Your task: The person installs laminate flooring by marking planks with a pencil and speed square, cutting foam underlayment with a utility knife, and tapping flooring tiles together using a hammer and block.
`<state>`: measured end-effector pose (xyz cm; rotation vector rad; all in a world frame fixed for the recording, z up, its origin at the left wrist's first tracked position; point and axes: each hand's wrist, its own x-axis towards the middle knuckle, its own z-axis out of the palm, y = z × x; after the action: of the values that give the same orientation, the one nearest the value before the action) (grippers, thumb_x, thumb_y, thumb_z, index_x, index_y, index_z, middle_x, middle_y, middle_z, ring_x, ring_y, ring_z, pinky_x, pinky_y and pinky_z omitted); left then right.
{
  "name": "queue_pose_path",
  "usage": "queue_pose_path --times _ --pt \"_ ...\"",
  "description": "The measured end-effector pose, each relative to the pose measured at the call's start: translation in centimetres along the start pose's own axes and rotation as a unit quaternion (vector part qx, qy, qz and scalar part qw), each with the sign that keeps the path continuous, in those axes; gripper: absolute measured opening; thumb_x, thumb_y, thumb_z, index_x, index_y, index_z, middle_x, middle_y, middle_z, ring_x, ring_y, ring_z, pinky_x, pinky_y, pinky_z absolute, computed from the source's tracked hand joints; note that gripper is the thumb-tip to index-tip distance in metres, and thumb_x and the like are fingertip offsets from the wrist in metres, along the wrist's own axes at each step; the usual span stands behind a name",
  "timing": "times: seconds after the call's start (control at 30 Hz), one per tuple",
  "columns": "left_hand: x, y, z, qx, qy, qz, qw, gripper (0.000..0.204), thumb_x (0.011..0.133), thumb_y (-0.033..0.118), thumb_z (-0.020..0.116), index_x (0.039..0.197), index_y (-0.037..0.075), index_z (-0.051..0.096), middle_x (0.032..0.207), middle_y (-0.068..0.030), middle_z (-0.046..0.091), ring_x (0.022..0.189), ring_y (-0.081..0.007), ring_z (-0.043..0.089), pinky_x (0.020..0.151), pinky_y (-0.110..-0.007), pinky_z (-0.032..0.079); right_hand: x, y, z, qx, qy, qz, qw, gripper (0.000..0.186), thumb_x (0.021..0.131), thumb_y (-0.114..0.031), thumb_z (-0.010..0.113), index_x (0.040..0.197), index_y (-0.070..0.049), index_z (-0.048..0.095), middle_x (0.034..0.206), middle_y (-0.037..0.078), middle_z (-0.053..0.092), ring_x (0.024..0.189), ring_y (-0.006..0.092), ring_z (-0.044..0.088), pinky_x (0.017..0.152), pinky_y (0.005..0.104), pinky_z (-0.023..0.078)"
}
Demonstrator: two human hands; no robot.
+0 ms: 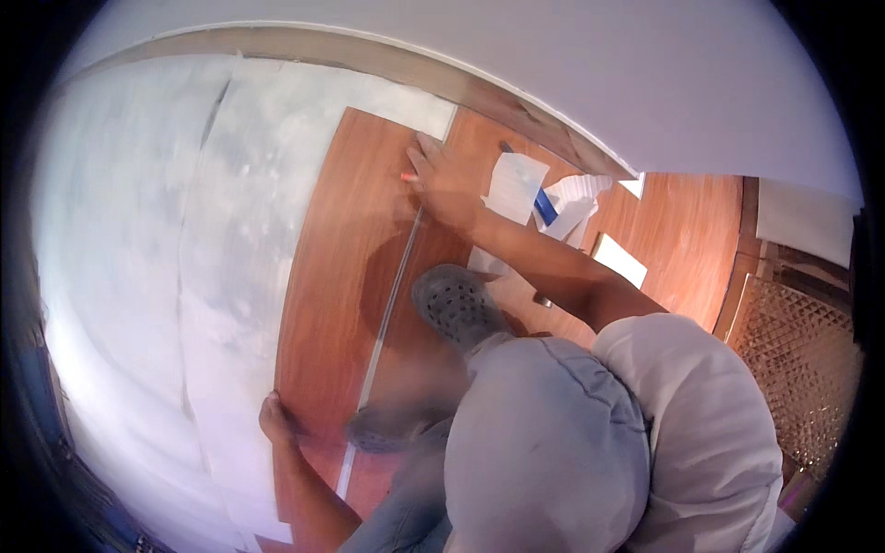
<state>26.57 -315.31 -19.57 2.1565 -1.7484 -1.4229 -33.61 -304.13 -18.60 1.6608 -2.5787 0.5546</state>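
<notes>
Your right hand [442, 180] pinches a small red pencil [408, 176] at the far end of the long reddish-brown wooden floor plank [336, 276] — your left hand [274, 419] presses flat on its near edge.

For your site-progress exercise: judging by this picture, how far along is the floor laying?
Done: reddish wood planks cover the floor by the wall. In hand: the right hand presses the far end of a loose plank, a red-tipped marker at its fingers; the left hand steadies the near edge, with a long metal straightedge alongside. Left: the pale underlay is still bare.
</notes>
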Motion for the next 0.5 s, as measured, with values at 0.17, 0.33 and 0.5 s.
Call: queue_pose_path --times 0.17,0.33,0.5 --pt "0.1 1.3 1.2 -0.019 0.005 0.029 0.999 0.043 0.103 0.036 0.054 0.086 -0.001 0.067 0.071 0.0002 0.050 0.068 -0.0145 0.044 0.060 -0.033 0.038 -4.1 -0.2 -0.3 0.026 -0.086 0.027 0.996 0.057 0.091 -0.025 0.067 0.141 -0.002 0.053 0.155 0.020 0.043 0.140 0.0365 0.047 0.104 0.0415 0.052" --pt "-2.0 7.7 2.9 -0.013 -0.015 0.008 1.000 0.044 0.103 0.039 0.057 0.083 0.000 0.065 0.071 -0.0015 0.056 0.067 -0.0164 0.050 0.063 -0.033 0.042 -5.6 1.4 -0.2 0.003 -0.079 0.013 0.997 0.063 0.088 -0.025 0.070 0.143 -0.003 0.050 0.157 0.018 0.041 0.142 0.0345 0.046 0.090 0.0404 0.060" --pt "-0.6 6.5 2.8 0.102 -0.008 0.061 0.993 0.042 0.103 0.037 0.056 0.087 -0.001 0.065 0.070 -0.0069 0.059 0.068 -0.0218 0.055 0.067 -0.037 0.046 -4.9 2.4 0.4 0.021 -0.065 0.008 0.998 0.066 0.087 -0.025 0.070 0.145 -0.002 0.047 0.158 0.019 0.040 0.143 0.0340 0.045 0.087 0.0408 0.061"
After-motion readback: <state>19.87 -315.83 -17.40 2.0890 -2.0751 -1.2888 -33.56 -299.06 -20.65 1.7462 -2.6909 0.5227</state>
